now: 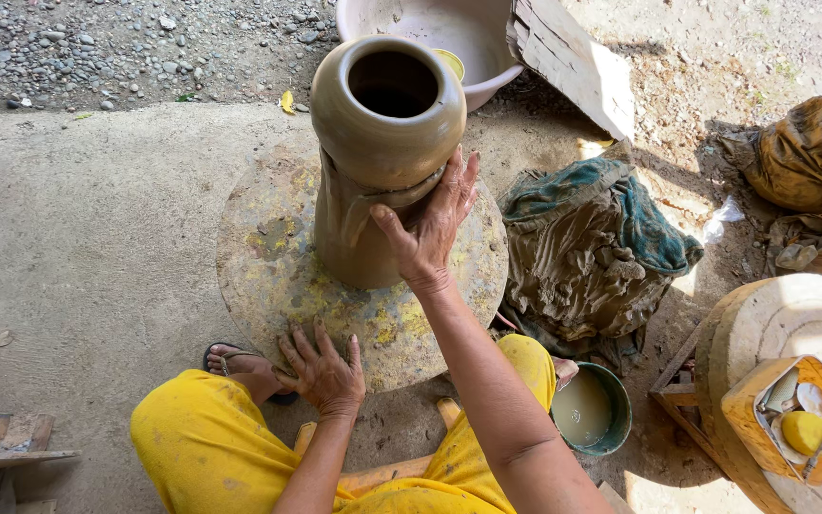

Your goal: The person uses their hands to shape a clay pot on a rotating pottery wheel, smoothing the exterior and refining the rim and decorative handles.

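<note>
My yellow-trousered knees are framing the view nearest me. My left hand is resting with fingers spread on the near rim of the round turning slab. Just beyond them, the tall clay pot is standing upright, mouth open. My right hand, fingers apart, is pressing its waist from the right. A clay-caked cloth heap is crowding that side; bare ground is lying open leftward.
</note>
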